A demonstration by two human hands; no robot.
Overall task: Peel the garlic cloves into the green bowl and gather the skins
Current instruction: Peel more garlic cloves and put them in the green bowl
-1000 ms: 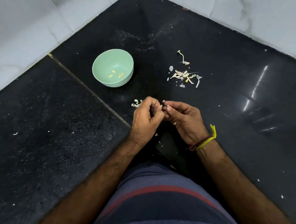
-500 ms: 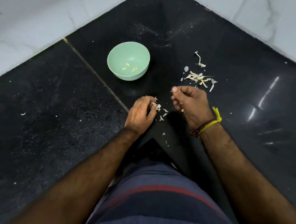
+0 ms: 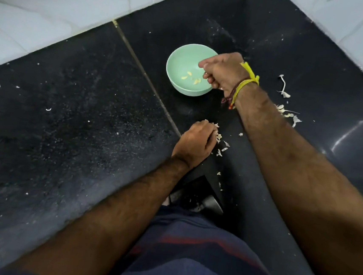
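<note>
The right hand [image 3: 224, 74] hangs over the near right rim of the green bowl [image 3: 179, 61], fingers curled toward the palm with the tips pointing down into it. Whether a peeled clove is still pinched there, I cannot tell; the fingertips hide what is under them. Inside the bowl lie three small pale peeled cloves [image 3: 191, 78], close together on the near side of the bottom, just below and to the left of those fingertips. If a clove is held, it only needs to fall straight down, because the hand is already above the opening (no sideways reach seems needed).

The left hand [image 3: 195, 142] rests low on the black stone counter [image 3: 76, 138], nearer to the body, its fingers bent over a little scatter of garlic skins [image 3: 219, 144] at its right edge. It touches or almost touches them, but I cannot say if it pinches any.

The unpeeled garlic pile [image 3: 286, 112] lies to the right of the right forearm, partly hidden behind it, with a loose dry stalk [image 3: 283, 85] a little farther back. This pile is on the right hand's side and well apart from the left one, so in my judgement the right hand is better placed to take the next clove, moving right and back toward the body from the bowl.
</note>
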